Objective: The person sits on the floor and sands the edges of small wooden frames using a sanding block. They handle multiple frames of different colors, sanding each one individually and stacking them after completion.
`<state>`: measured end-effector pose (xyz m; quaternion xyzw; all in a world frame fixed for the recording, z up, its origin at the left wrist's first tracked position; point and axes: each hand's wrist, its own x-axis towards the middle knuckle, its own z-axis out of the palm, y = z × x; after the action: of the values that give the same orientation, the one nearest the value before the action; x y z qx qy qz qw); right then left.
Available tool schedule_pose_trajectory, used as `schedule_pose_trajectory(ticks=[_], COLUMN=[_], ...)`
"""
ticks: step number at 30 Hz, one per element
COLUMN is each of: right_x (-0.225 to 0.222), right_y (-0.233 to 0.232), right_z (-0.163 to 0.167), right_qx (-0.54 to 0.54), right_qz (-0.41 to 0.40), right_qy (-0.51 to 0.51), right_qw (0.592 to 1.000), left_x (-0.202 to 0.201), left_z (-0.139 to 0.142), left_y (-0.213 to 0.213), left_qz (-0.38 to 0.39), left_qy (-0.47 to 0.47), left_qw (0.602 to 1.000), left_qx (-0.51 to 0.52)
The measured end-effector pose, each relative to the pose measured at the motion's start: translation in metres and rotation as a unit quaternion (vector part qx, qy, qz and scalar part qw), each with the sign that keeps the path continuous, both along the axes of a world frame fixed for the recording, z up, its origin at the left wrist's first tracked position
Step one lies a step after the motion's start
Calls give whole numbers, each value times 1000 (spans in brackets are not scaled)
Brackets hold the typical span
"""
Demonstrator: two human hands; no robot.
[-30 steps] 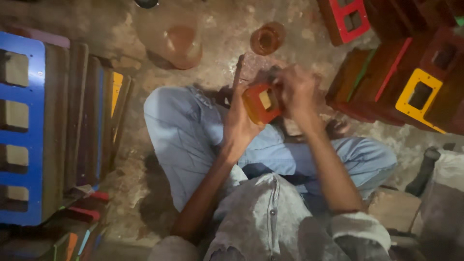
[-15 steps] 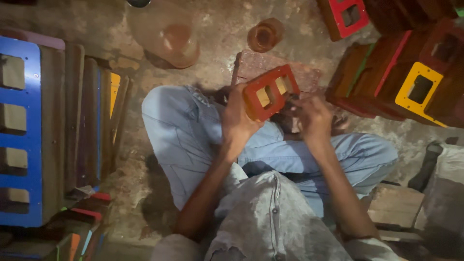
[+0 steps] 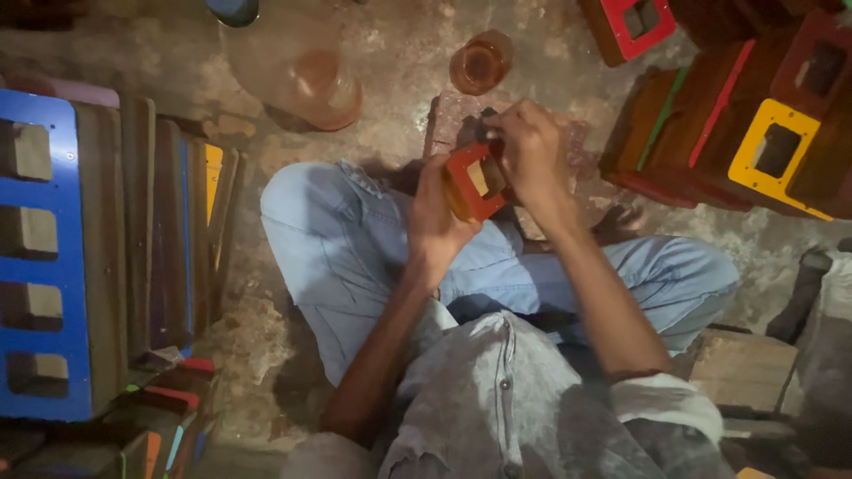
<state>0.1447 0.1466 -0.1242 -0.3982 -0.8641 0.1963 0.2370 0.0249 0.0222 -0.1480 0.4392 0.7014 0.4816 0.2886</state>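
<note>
Blue frame (image 3: 35,257) with four square openings is seen at the far left, standing on edge against a row of dark boards (image 3: 155,231), one edged yellow. Near the top, on the gritty floor (image 3: 399,53), a clear jar (image 3: 306,75) and a small amber glass (image 3: 480,64) are set apart from each other. At the middle, a small red block (image 3: 475,182) with a square hole is held above the lap, over the jeans (image 3: 337,257). It is gripped from below by the left hand (image 3: 435,226), whose fingers are clamped on its near side. The right hand (image 3: 531,151) is laid over its top edge, fingers curled shut on it. At the right, a stack of dark blocks (image 3: 692,133) is piled, with a yellow-faced block (image 3: 781,151) beside red-edged ones and a red-faced block (image 3: 635,22) at the top.
</note>
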Motion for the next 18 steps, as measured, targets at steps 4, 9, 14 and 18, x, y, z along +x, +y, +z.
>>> schedule_pose_trajectory(ticks=[4,9,14,18], right_x=[26,59,50,49], right_y=[-17,-56,-87,-84], right_z=[8,15,18,18], right_qx=[-22,-52,-23,-30], right_qz=[30,-13,33,39], right_qy=[-4,-28,-7,-1], right_qw=[999,998,999,999], left_x=[0,0,-1,-1], left_z=[0,-8,-15,-8], left_y=[5,5,5,1], left_qz=[-23,-21,-55,16], left_qy=[104,126,216,-67], left_qw=[994,992,974,997], left_qx=[-15,0,26,-30])
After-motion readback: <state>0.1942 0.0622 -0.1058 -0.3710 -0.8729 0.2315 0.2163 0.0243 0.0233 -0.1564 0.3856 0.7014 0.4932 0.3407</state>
